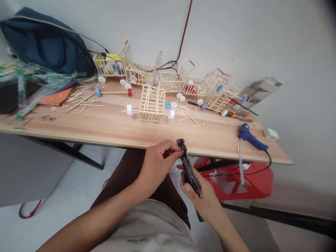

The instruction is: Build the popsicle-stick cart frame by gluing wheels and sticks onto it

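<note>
My right hand [203, 197] grips the black handles of a pair of pliers [187, 164], held below the front edge of the wooden table [105, 129]. My left hand [157, 166] is pinched at the pliers' jaws, fingertips pressed together on something too small to make out. Straight ahead on the table stands a small cart of wooden sticks [152, 104] with white bottle-cap wheels.
Several more stick carts [170, 80] line the wall. Loose sticks and caps lie scattered. A blue glue gun [250, 137] and orange-handled pliers [237, 114] lie at the right, a dark blue bag [44, 42] at the back left. A red stool [244, 180] stands under the table.
</note>
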`<state>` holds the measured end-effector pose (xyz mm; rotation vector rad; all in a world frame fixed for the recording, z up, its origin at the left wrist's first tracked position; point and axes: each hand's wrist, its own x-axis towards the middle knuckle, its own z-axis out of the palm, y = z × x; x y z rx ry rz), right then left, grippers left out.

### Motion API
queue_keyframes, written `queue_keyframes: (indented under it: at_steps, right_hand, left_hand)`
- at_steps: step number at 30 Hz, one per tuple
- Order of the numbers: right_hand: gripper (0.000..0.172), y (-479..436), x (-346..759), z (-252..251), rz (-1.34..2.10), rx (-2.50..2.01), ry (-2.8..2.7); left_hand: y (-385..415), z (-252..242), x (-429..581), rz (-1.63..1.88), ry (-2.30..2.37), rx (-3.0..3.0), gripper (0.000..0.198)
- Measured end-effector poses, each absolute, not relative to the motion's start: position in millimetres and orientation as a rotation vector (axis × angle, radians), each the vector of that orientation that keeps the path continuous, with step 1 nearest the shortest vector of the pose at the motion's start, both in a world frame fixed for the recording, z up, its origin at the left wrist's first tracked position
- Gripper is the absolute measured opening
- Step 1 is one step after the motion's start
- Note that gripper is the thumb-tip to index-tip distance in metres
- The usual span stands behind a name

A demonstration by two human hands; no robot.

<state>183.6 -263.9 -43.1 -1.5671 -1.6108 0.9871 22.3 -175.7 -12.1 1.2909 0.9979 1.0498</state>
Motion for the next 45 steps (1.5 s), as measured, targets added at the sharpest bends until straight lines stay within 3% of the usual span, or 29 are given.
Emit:
queue_keyframes:
  at_steps: [23, 30, 38, 45]
  right_hand:
    - [0.033, -266, 189, -49, 0.930, -1.557, -1.695]
    - [0.040, -270, 191, -55, 0.968, -1.576, -1.718]
    - [0.040, -265, 190, -68, 0.743, -1.712, -1.628]
    - [0.038, -264, 194, -69, 0.668, -1.677, -1.690]
  left_hand:
    - [-179, -22, 24, 1.019, 1.019, 1.364, 0.010]
    - [-180, -22, 24, 1.030, 0.983, 1.410, 0.010]
    - [-175, -21, 27, 0.999, 0.960, 1.371, 0.002]
    - [-173, -21, 26, 0.858, 1.017, 1.670, 0.023]
